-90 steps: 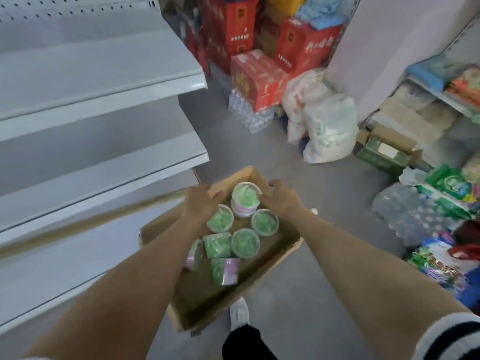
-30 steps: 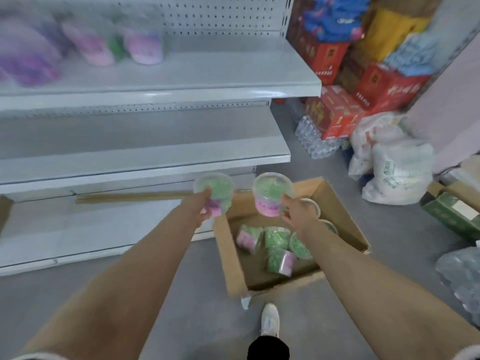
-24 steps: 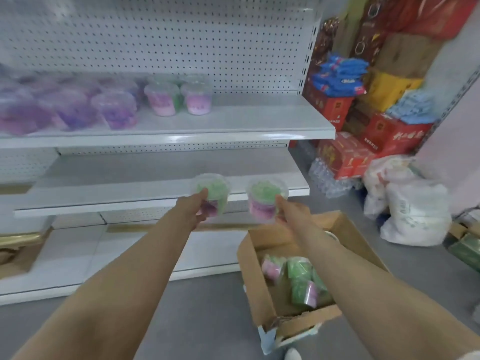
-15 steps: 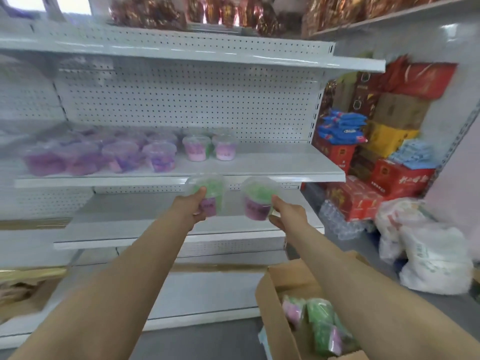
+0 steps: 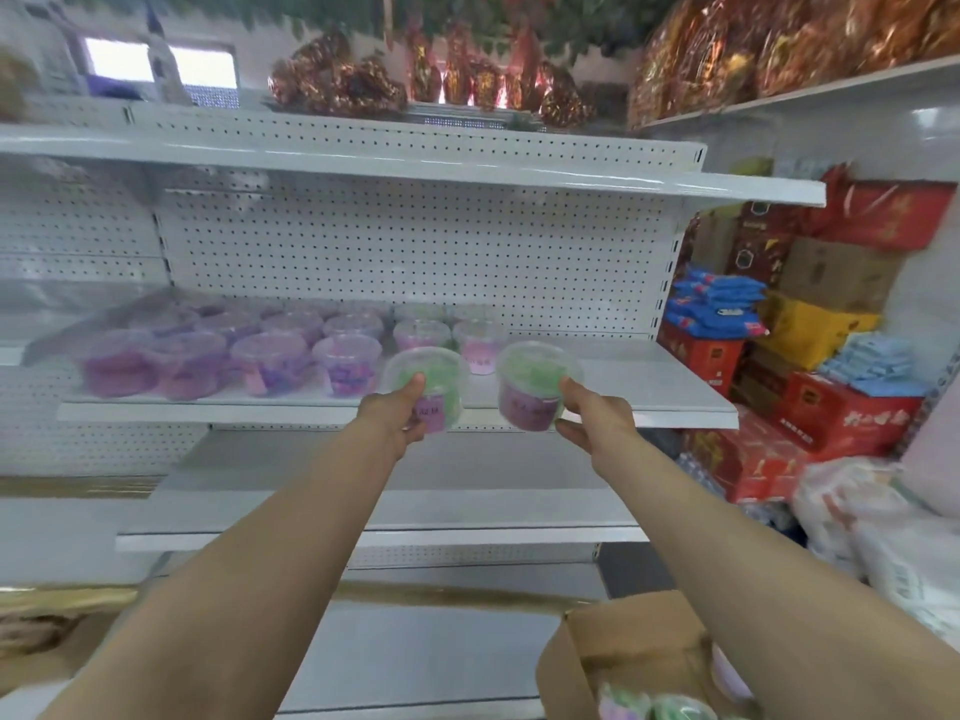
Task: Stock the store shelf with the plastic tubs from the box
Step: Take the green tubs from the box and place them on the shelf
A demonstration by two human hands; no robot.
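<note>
Placing step — the left hand (image 5: 397, 415) and right hand (image 5: 589, 418) each grip a tub, the left tub (image 5: 431, 379) and right tub (image 5: 535, 381), at the shelf (image 5: 649, 392) front edge — next, set both down right of the stocked tubs (image 5: 270, 356).

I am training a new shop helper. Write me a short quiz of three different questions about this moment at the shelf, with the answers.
1. True or false: each hand holds one tub.
2. Multiple choice: where on the stocked shelf is bare space? A) left end B) right end C) nowhere
3. Fill in: the cardboard box stands at the lower ____ of the view.

Key:
1. True: the left hand grips the left tub, and the right hand grips the right tub.
2. B: the tubs on the shelf fill the left part.
3. right
</note>
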